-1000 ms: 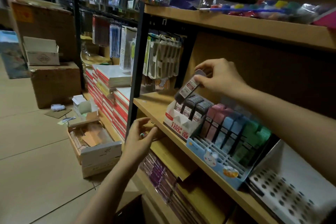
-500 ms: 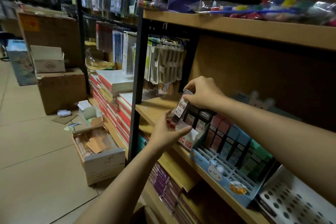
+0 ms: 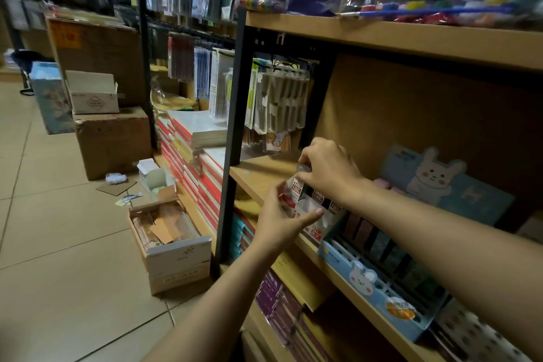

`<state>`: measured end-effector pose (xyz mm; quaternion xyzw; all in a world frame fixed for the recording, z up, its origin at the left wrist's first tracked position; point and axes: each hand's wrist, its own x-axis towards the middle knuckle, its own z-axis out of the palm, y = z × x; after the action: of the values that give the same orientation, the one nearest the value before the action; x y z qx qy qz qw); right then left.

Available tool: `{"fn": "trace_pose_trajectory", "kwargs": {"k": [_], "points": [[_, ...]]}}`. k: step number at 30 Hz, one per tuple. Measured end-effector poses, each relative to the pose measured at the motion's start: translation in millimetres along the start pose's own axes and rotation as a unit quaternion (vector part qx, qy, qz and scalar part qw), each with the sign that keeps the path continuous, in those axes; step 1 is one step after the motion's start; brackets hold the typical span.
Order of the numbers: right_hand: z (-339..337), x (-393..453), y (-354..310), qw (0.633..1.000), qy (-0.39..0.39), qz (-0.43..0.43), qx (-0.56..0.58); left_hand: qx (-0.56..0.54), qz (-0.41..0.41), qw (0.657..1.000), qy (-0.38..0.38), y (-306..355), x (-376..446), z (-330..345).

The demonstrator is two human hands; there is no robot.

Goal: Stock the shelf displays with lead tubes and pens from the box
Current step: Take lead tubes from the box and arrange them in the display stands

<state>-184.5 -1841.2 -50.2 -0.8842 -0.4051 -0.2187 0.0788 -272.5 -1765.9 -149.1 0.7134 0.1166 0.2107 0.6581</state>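
Note:
A small white and red display carton (image 3: 316,222) of dark lead tubes stands at the left end of the wooden shelf (image 3: 261,176). My right hand (image 3: 329,169) pinches the top of one lead tube (image 3: 298,185) with a red and white label, at the carton's left slot. My left hand (image 3: 282,219) holds the carton's front left corner, thumb stretched across its front. Right of it sits a blue rabbit-print display tray (image 3: 370,279) with rows of coloured lead tubes. The open supply box (image 3: 173,244) lies on the floor at the shelf's foot.
A black shelf post (image 3: 235,132) rises just left of my hands. Stacked notebooks (image 3: 191,141) and cardboard boxes (image 3: 113,138) stand along the aisle on the left. A dotted white tray (image 3: 482,335) sits at the shelf's far right. Tiled floor (image 3: 58,258) stretches left.
My left hand rose from the shelf edge to the carton's front. My right hand lowered the lead tube from above the carton down to its left slot.

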Motion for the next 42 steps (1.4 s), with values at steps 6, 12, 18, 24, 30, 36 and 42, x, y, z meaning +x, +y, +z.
{"fn": "trace_pose_trajectory", "kwargs": {"k": [6, 12, 18, 24, 30, 36, 42], "points": [[2, -9, 11, 0.998, 0.018, -0.044, -0.043, 0.025, 0.029, 0.999, 0.016, -6, -4, 4], [-20, -30, 20, 0.996, -0.072, -0.024, -0.046, 0.062, 0.034, 0.997, 0.005, 0, -25, 5], [-40, -96, -9, 0.988, 0.094, -0.033, 0.119, 0.086, 0.036, 0.995, -0.022, -7, -68, -15], [39, -231, -78, 0.954, -0.048, 0.0, 0.296, 0.092, -0.092, 0.989, 0.068, -101, -190, -39], [156, -339, -80, 0.874, -0.405, 0.085, 0.254, 0.174, -0.365, 0.903, 0.143, -235, -307, -34], [235, -406, -93, 0.783, -0.552, 0.147, 0.246, 0.238, -0.531, 0.814, 0.0, -312, -365, 1], [283, -438, -103, 0.809, -0.552, 0.095, 0.178, 0.326, -0.528, 0.779, 0.089, -345, -356, 3]]}}
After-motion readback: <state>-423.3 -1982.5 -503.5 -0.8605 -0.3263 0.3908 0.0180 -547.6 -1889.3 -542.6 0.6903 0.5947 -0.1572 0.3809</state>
